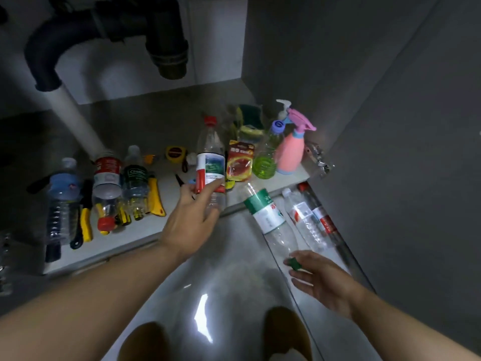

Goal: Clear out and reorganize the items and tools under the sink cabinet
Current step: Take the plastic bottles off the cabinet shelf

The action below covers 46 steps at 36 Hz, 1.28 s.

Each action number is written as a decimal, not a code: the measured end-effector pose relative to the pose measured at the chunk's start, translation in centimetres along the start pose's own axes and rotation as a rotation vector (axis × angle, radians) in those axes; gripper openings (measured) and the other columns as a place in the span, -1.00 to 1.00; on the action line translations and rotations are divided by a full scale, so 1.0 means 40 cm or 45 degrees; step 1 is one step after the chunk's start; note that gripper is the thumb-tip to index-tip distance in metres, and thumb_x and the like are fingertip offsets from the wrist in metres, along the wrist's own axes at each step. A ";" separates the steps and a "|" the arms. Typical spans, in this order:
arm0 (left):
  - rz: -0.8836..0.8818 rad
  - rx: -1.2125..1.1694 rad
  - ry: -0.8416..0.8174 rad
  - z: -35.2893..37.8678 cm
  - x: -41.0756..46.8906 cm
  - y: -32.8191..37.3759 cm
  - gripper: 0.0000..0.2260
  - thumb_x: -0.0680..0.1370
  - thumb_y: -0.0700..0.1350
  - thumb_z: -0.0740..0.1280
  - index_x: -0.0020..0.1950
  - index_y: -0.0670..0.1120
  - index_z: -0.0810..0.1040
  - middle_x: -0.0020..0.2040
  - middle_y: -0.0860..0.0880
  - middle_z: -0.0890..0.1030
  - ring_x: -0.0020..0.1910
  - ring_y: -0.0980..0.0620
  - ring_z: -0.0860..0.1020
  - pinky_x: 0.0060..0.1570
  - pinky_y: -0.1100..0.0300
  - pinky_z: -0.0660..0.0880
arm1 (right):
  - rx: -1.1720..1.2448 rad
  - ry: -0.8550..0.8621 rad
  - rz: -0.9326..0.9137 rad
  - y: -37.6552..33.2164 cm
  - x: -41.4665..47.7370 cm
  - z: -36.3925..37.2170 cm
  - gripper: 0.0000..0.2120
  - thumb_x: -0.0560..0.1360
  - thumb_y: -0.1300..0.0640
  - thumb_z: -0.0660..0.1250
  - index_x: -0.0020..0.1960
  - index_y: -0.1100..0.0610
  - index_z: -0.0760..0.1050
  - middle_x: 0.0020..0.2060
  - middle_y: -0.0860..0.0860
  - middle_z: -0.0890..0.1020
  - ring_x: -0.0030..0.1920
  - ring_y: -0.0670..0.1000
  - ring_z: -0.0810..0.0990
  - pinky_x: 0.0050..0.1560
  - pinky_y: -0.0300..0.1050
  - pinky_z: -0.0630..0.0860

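The left grip (190, 222) is clamped round a red-capped bottle (210, 162), which stands upright at the near edge of the cabinet shelf (145, 237). The right grip (320, 280) pinches the cap of a green-labelled bottle (268, 214), just beside two clear bottles (305, 217) on the floor. On the left, toppled bottles (108, 178) lie over yellow-handled tools (156, 199). A pink sprayer (290, 149) stands at the far right.

Bare forearms (86, 287), left hand (191, 222), right hand (322, 280).
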State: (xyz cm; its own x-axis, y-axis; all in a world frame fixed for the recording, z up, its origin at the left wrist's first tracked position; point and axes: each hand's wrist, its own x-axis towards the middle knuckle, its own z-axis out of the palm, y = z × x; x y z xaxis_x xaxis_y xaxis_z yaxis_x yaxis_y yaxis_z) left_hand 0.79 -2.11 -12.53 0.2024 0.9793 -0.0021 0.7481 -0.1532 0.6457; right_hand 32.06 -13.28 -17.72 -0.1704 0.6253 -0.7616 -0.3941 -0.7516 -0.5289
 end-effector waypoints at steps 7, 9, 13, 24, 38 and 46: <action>0.343 0.122 -0.289 0.077 -0.061 0.028 -0.42 0.58 0.18 0.25 0.49 0.51 0.02 0.39 0.01 0.24 0.14 -0.06 0.56 -0.02 0.07 0.64 | 0.071 0.412 0.122 0.091 0.006 -0.075 -0.72 0.56 0.27 0.35 0.26 0.29 0.53 0.08 0.24 0.69 -0.03 0.12 0.65 0.00 -0.01 0.64; 0.388 0.161 -0.396 0.105 -0.080 0.029 -0.38 0.58 0.17 0.30 0.51 0.46 0.03 0.44 0.00 0.23 0.21 -0.07 0.54 -0.01 0.10 0.64 | 0.089 0.484 0.095 0.082 0.024 -0.073 -0.77 0.57 0.26 0.35 0.21 0.31 0.55 0.06 0.26 0.69 -0.12 0.08 0.65 -0.07 -0.04 0.65; 0.319 0.125 -0.595 0.160 -0.110 0.034 -0.43 0.60 0.22 0.27 0.48 0.47 0.01 0.45 0.03 0.21 0.16 0.00 0.58 0.06 0.26 0.57 | 0.135 0.594 0.030 0.053 0.070 -0.057 -0.83 0.58 0.26 0.35 0.12 0.33 0.56 -0.08 0.25 0.68 -0.23 0.03 0.65 -0.11 -0.07 0.66; -0.117 -0.196 -0.812 0.293 -0.139 0.062 -0.49 0.62 0.17 0.29 0.50 0.39 0.16 0.31 0.01 0.32 0.19 0.01 0.52 0.21 0.29 0.44 | 0.218 0.820 -0.164 0.056 0.133 -0.070 -0.58 0.53 0.30 0.42 0.32 0.40 0.42 0.21 0.32 0.55 0.15 0.17 0.63 0.20 -0.05 0.58; -0.320 -0.344 -0.982 0.354 -0.038 0.139 -0.40 0.62 -0.31 0.26 0.61 0.03 0.22 0.50 -0.18 0.37 0.38 -0.16 0.46 0.33 0.06 0.48 | -0.329 0.298 0.055 0.045 0.111 0.079 -0.45 0.44 0.00 0.52 0.33 -0.05 0.34 0.17 0.11 0.60 0.11 0.15 0.66 -0.01 0.20 0.67; -0.341 -0.439 -1.124 0.322 -0.025 0.146 -0.37 0.60 -0.36 0.26 0.62 -0.02 0.17 0.54 -0.05 0.34 0.40 0.04 0.39 0.28 0.27 0.37 | -0.913 0.588 -0.178 0.068 0.181 0.040 -0.46 0.45 0.08 0.52 0.28 0.06 0.28 0.16 0.10 0.57 0.10 0.10 0.63 0.14 0.02 0.61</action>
State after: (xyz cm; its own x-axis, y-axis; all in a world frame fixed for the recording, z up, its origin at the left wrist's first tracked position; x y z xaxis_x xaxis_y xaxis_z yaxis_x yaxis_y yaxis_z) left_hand 13.10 -5.68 -18.60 0.5573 0.5043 -0.6596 0.6412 0.2433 0.7278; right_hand 28.29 -10.45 -24.08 0.2826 0.6908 -0.6655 0.3075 -0.7224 -0.6193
